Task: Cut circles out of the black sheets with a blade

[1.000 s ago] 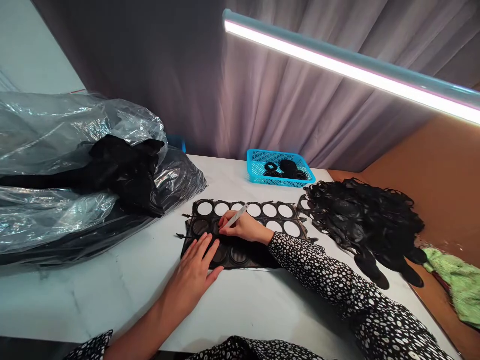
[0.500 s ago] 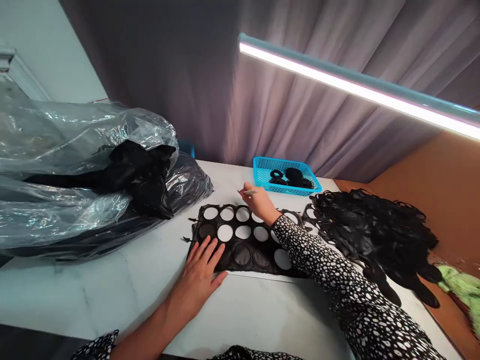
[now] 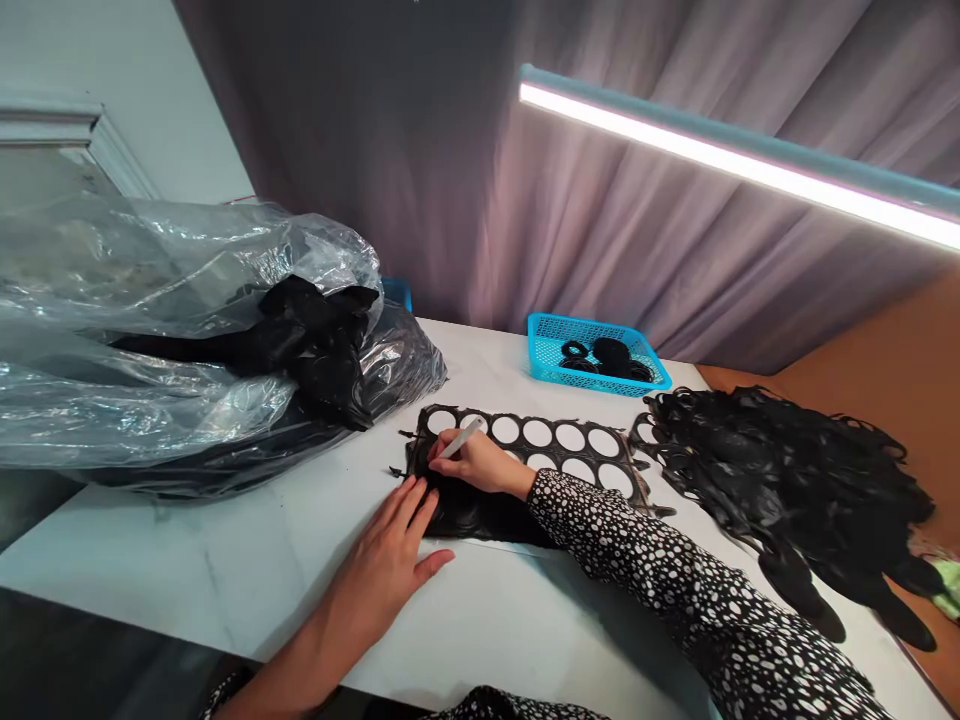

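A black sheet [image 3: 472, 512] lies on the white table with rows of round holes, through which white shows. My left hand [image 3: 386, 545] rests flat at the sheet's lower left edge, fingers spread and fingertips on the black material. Just above those fingertips, my right hand [image 3: 487, 465] grips a slim pale pen-shaped tool [image 3: 463, 438]. Its tip points down at the left part of the sheet, over the second row; what it touches is hidden. My right forearm covers the sheet's lower right part.
Behind the sheet stands a blue basket [image 3: 596, 388] holding black round pieces [image 3: 611, 352]. A heap of black scraps [image 3: 795, 480] lies on the right. Clear plastic bags [image 3: 187, 240] with black material [image 3: 315, 345] fill the left. A lit tube lamp [image 3: 712, 150] hangs above.
My right hand has come down and left from above the sheet's far edge to its left part, tool still in grip. My left hand stays on the sheet. The view has shifted slightly.
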`<state>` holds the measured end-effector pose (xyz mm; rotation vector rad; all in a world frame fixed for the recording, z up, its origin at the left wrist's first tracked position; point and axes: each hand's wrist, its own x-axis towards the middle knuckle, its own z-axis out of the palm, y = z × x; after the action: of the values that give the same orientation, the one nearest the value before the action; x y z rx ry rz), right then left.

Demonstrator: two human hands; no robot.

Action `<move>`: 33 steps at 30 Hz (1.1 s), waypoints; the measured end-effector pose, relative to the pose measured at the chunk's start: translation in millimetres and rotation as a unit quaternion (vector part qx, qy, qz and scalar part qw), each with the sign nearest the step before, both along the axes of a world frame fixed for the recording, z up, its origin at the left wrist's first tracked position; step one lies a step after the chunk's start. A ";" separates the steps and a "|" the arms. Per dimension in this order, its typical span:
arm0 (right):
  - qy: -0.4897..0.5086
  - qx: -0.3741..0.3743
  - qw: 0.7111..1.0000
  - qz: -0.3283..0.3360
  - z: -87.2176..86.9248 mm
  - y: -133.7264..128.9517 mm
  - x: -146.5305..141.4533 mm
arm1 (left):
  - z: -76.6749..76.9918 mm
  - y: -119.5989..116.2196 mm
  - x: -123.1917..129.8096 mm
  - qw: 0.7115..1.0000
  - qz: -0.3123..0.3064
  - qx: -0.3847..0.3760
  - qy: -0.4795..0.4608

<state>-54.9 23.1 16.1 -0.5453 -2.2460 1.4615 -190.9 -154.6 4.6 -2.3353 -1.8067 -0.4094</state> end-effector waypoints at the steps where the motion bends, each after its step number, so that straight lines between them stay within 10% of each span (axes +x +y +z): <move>1: 0.000 -0.002 1.000 -0.002 -0.1 -0.2 0.1 | -0.6 0.2 -0.8 1.000 -0.002 0.000 -0.003; 12: -0.003 0.028 1.000 -0.004 -2.1 -1.5 -2.7 | -6.1 5.2 -9.4 0.999 -0.029 0.011 -0.040; 20: -0.075 0.386 0.919 0.043 2.1 -17.3 1.2 | -6.2 7.0 -17.2 0.998 -0.054 0.003 -0.044; 27: -0.035 0.263 0.912 -0.313 26.4 55.2 35.7 | 4.8 4.2 -19.0 0.998 -0.062 -0.006 -0.032; 33: -0.014 0.126 0.981 -0.147 26.7 -7.6 30.8 | 8.4 -19.0 -16.9 0.997 -0.022 0.026 -0.072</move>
<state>-24.1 15.6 42.8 -0.7786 -2.2138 1.0148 -207.8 -173.6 13.0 -2.3699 -1.7840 -0.6371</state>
